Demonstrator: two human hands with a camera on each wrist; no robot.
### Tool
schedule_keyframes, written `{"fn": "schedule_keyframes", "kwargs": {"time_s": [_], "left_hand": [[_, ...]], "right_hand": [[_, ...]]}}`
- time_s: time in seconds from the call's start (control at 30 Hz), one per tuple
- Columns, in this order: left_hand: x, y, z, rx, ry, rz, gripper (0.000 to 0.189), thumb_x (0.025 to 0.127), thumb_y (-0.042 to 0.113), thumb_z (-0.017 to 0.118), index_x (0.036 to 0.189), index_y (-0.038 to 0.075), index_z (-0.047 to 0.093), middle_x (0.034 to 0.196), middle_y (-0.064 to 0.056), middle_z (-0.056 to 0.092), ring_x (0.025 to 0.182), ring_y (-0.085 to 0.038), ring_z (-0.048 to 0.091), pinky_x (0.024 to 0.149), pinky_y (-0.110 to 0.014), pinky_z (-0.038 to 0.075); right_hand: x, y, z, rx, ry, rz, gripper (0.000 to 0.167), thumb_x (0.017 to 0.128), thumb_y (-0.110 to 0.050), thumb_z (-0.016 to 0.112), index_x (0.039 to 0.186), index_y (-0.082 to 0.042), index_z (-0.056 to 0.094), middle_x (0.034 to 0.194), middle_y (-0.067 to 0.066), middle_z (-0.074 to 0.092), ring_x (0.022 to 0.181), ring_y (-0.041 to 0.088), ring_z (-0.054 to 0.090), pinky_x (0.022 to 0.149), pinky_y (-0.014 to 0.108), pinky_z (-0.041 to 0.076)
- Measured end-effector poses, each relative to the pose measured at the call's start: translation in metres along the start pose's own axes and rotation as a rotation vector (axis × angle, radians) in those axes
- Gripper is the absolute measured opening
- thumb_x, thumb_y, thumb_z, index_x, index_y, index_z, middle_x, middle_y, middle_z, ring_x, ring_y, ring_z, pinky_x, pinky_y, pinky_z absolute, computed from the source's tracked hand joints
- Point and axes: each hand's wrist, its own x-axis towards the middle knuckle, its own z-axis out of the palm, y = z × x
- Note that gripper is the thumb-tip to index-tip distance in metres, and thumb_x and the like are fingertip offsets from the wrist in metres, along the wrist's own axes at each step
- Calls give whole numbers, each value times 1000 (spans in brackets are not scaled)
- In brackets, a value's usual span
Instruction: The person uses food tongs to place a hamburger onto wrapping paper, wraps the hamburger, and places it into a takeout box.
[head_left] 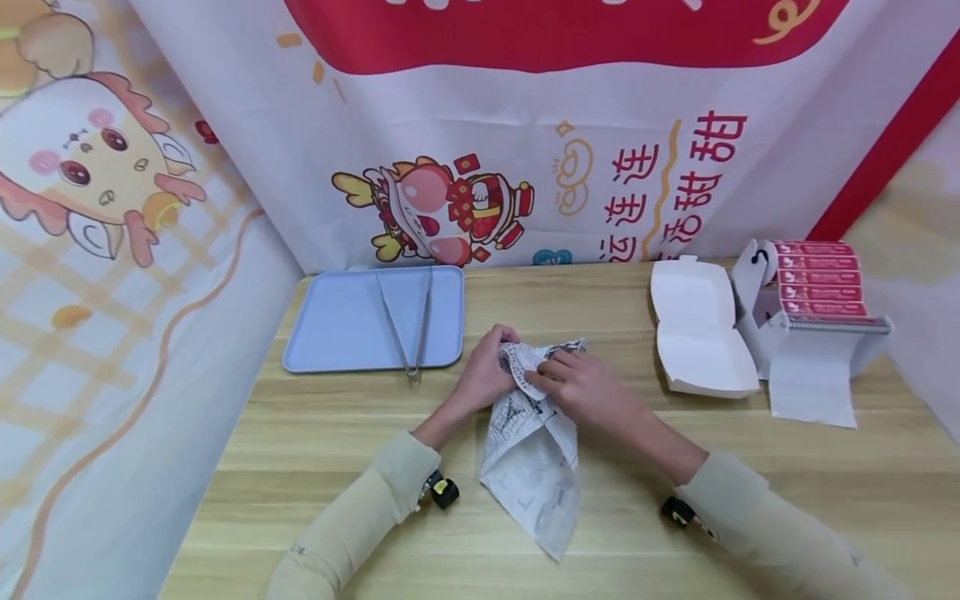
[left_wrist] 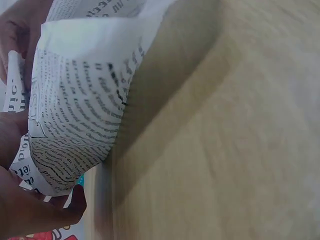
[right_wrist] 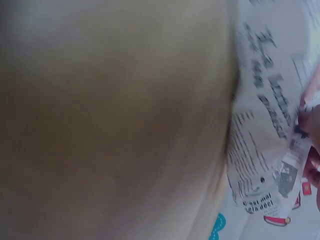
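A sheet of newsprint-patterned wrapping paper is folded into a rough pouch in the middle of the table, one pointed corner toward me. My left hand grips its far left edge, with the thumb at a curled-over fold. From the other side, my right hand pinches the top of the paper with bent fingers. The left wrist view shows the paper bulging above my left hand. In the right wrist view, fingers of the right hand hold the printed edge. Whatever may lie inside is hidden.
At the back left lies a light blue tray, with metal tongs across it, their joined end past its front rim. An open white takeaway box stands at the right, beside a label dispenser with a red label roll.
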Motion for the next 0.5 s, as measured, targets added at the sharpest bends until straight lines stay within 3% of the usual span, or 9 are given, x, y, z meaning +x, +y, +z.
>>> {"fn": "schedule_keyframes", "kwargs": {"time_s": [0.1, 0.33, 0.4, 0.5], "left_hand": [[1, -3, -5, 76, -16, 49, 51, 72, 8, 80, 118, 8, 56, 121, -13, 61, 114, -27, 57, 104, -44, 47], [3, -7, -28, 261, -248, 191, 46, 93, 9, 66, 137, 16, 56, 140, -4, 56, 131, -21, 52, 111, -40, 45], [5, -7, -32, 361, -254, 270, 43, 95, 7, 62, 137, 17, 58, 140, -2, 59, 131, -20, 54, 110, -39, 47], [8, -7, -36, 518, -198, 410, 38, 95, 1, 60, 130, 16, 66, 132, -1, 67, 124, -19, 62, 105, -36, 51]], "right_hand": [[-2, -6, 1, -26, -29, 31, 32, 87, -4, 70, 118, -11, 74, 107, 6, 73, 98, 24, 67, 85, 37, 59], [-8, -9, 6, -39, -43, 69, 32, 87, -5, 72, 118, -13, 74, 108, 5, 73, 99, 24, 66, 83, 36, 59], [-10, -10, 6, -48, -57, 64, 32, 88, -5, 71, 119, -13, 74, 109, 5, 72, 100, 24, 65, 83, 36, 58], [-10, -11, 4, -55, -84, 60, 34, 88, -4, 71, 121, -13, 73, 112, 5, 70, 103, 24, 63, 84, 36, 57]]}}
